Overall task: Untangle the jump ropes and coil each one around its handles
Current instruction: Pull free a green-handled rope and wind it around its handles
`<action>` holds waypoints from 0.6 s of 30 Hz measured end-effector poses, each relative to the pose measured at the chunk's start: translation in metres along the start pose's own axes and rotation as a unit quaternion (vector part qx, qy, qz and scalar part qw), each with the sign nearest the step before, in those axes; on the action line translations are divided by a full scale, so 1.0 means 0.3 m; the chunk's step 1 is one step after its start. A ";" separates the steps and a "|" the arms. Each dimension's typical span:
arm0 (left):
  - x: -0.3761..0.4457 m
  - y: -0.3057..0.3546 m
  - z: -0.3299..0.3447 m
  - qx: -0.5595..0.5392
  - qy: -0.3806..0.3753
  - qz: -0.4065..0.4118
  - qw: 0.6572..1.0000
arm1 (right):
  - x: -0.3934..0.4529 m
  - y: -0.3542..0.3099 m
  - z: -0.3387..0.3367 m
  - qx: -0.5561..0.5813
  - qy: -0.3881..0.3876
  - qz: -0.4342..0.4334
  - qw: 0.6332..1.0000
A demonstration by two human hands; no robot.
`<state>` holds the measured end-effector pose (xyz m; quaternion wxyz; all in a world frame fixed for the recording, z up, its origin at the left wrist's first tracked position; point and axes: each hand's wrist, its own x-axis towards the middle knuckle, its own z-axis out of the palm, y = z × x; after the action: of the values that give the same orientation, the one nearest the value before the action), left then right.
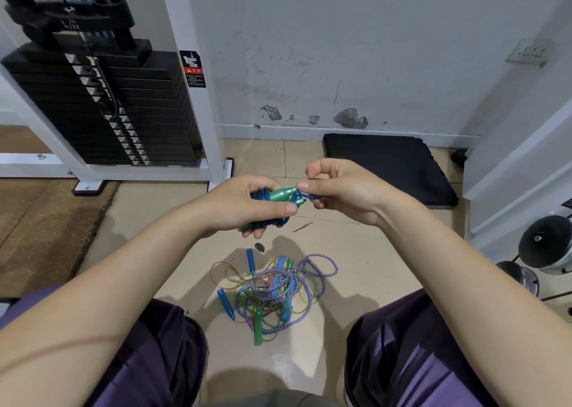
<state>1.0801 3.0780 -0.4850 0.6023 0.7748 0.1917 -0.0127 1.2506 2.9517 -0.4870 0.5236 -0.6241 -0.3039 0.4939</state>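
Both hands up: L hand fingers grip green handles w/ coiled blue rope, R hand fingers pinch its end.

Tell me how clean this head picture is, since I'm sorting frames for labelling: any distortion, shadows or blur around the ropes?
Head view: wide-angle bending bows the white machine frame and the wall edges; soft shadows of the arms fall on the floor around the rope pile; the left hand and right hand on the blue rope bundle look sharp; the thin clear cords in the pile are hard to separate.
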 end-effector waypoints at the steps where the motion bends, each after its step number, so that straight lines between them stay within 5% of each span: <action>1: 0.001 -0.001 -0.001 0.000 0.002 0.001 1.000 | -0.006 -0.004 -0.002 -0.020 -0.010 0.005 1.000; 6: 0.004 -0.006 -0.007 0.002 0.009 -0.002 1.000 | -0.032 -0.010 0.005 -0.043 -0.070 0.048 0.995; 13: 0.011 0.009 -0.002 -0.017 0.029 -0.012 0.999 | -0.023 -0.007 0.030 -0.091 0.072 -0.020 0.993; 18: 0.023 0.008 -0.004 -0.049 0.016 -0.023 0.998 | -0.028 -0.015 0.047 -0.188 0.184 -0.098 0.960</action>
<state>1.0870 3.0806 -0.4840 0.6364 0.7396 0.2190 -0.0046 1.2352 2.9506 -0.4796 0.4896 -0.7585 -0.3493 0.2511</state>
